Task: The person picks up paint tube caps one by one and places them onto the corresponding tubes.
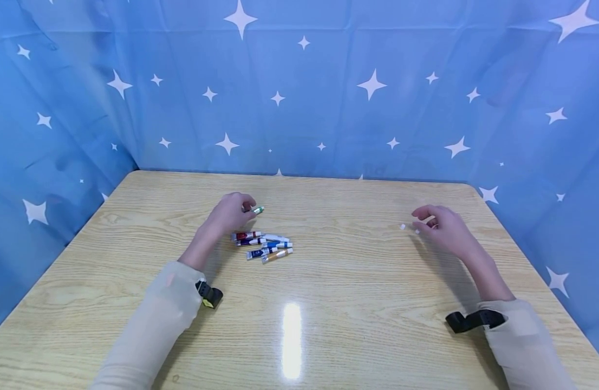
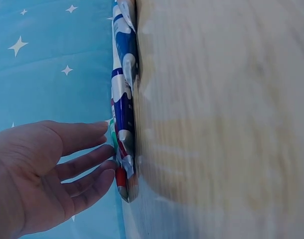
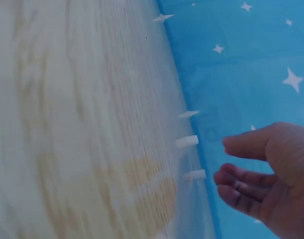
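Note:
Left of the table's middle, my left hand (image 1: 233, 210) is at a small green paint tube (image 1: 258, 210), its thumb and fingertips around it. In the left wrist view the fingers of that hand are loosely bent, with a gap between thumb and fingertips beside the tubes. Just in front lies a group of paint tubes: red (image 1: 246, 235), purple (image 1: 251, 242), white (image 1: 276, 238), blue (image 1: 277, 245), dark blue (image 1: 261, 253) and ochre (image 1: 277, 256). Over at the right, my right hand (image 1: 441, 227) hovers with relaxed, parted fingers near two tiny white pieces (image 1: 402, 226), cap-like in the right wrist view.
The light wood table (image 1: 338, 303) ends at the back against a blue cloth (image 1: 329, 108) with white stars. Black straps with small devices, such as the right one (image 1: 467, 321), sit at both wrists. A bright reflection lies near the front.

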The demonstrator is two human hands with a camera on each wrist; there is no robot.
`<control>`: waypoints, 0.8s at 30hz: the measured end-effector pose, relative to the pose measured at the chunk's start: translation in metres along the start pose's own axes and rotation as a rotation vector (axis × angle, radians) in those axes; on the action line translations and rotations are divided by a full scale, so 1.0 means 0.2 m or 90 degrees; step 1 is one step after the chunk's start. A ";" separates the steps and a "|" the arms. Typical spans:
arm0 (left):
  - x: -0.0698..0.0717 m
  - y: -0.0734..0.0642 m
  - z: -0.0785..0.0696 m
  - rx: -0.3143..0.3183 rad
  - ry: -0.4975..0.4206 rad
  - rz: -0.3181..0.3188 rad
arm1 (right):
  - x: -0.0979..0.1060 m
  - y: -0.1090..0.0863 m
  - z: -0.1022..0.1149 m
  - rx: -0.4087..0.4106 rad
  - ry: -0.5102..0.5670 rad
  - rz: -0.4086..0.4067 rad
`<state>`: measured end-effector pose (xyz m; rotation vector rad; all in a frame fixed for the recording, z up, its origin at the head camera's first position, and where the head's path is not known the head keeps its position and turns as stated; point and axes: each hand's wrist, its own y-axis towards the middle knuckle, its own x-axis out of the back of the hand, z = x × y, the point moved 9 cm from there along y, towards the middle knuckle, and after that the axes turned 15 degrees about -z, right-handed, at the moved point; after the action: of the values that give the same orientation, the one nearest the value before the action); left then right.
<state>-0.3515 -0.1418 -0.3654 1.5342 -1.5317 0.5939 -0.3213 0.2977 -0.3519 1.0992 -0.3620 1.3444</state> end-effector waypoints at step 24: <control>-0.06 0.02 0.01 0.022 0.001 0.040 | -0.07 -0.04 -0.11 -0.033 -0.041 0.081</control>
<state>-0.3565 -0.1362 -0.3747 1.5162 -1.5800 0.6609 -0.3249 0.3089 -0.3768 1.0920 -0.5191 1.4059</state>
